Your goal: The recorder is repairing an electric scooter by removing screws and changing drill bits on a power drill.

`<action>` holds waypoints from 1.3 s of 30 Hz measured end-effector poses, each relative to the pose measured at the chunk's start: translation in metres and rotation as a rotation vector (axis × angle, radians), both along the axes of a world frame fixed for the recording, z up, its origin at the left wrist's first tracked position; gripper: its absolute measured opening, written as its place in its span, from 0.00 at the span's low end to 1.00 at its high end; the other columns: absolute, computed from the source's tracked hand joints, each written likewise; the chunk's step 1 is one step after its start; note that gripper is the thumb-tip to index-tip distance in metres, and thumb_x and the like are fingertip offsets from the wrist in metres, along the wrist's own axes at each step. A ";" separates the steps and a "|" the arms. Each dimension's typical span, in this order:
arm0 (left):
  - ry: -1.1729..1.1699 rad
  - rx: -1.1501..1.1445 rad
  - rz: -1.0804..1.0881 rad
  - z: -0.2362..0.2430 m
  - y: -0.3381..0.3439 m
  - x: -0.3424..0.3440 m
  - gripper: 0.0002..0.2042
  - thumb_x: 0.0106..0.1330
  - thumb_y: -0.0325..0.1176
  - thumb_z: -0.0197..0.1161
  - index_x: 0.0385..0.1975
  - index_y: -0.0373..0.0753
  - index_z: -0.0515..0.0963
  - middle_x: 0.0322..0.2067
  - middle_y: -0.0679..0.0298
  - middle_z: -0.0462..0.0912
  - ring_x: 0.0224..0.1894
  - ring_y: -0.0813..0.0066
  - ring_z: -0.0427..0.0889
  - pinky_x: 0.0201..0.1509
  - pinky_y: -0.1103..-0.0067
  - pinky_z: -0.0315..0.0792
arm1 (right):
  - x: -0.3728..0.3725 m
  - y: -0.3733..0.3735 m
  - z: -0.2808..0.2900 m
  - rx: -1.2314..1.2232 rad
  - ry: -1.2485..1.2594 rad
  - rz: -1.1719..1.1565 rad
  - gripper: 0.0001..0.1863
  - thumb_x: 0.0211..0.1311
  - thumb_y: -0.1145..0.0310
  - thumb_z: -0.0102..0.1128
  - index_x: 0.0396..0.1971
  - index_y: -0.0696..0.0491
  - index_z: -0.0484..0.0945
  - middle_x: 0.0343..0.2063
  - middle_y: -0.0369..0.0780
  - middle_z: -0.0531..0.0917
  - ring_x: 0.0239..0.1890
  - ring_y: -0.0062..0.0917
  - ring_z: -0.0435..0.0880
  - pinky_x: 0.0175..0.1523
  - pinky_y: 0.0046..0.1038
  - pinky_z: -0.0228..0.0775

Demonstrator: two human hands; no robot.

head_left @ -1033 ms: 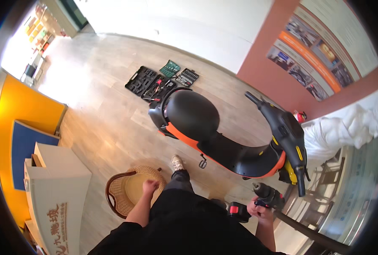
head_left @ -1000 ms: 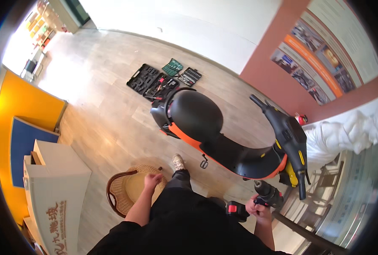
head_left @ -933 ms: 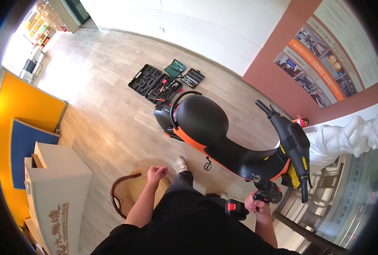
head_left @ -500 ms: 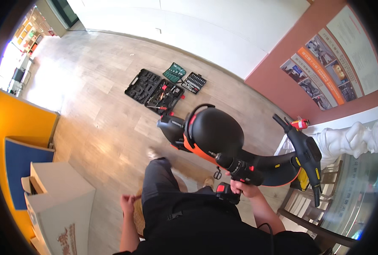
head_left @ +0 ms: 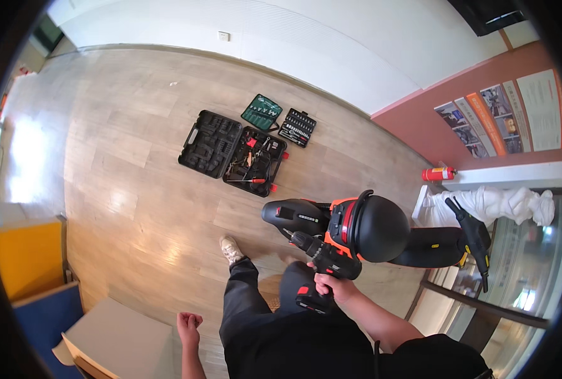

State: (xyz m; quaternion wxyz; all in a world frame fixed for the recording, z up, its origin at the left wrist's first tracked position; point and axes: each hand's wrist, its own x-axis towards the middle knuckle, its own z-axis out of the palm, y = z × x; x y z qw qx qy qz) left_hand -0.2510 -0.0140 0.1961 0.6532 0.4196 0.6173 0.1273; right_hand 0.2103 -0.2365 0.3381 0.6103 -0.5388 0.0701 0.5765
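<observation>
1. Fingers of your right hand [head_left: 332,285] wrap around the grip of a black power drill [head_left: 336,260] with red accents, your forearm reaching in from the lower right.
2. You hold the drill in front of your lap, its narrow nose pointing toward the upper left and its red-and-black battery pack [head_left: 313,299] at the bottom of the grip, against your dark clothing.
3. Fingers of your left hand [head_left: 189,322] curl loosely, well apart from the drill; you cannot tell from this view whether they enclose anything small.
4. Just beyond the drill stands a black-and-orange scooter [head_left: 382,230], its handlebar off to the right; the drill overlaps its rear in view, and whether they touch cannot be told.
5. Ahead of you, a black tool case [head_left: 210,145] lies unfolded on the wood-look floor [head_left: 129,158], with a red-handled tool [head_left: 254,180] in its right half.
6. Beside the case's upper right lie a green tool pouch [head_left: 262,114] and a socket set [head_left: 298,128].
7. Your light shoe [head_left: 231,249] rests on the floor, between the case and your lap.
8. Farther right, a red fire extinguisher [head_left: 438,174] sits near the reddish wall [head_left: 420,136].
</observation>
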 end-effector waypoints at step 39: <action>-0.124 -0.338 -1.089 -0.359 0.323 0.543 0.13 0.71 0.19 0.42 0.47 0.36 0.73 0.34 0.69 0.72 0.37 0.80 0.70 0.46 0.82 0.67 | 0.168 0.281 -0.355 -0.444 -0.029 -0.968 0.23 0.65 0.75 0.57 0.61 0.57 0.73 0.22 0.34 0.70 0.19 0.17 0.67 0.30 0.26 0.65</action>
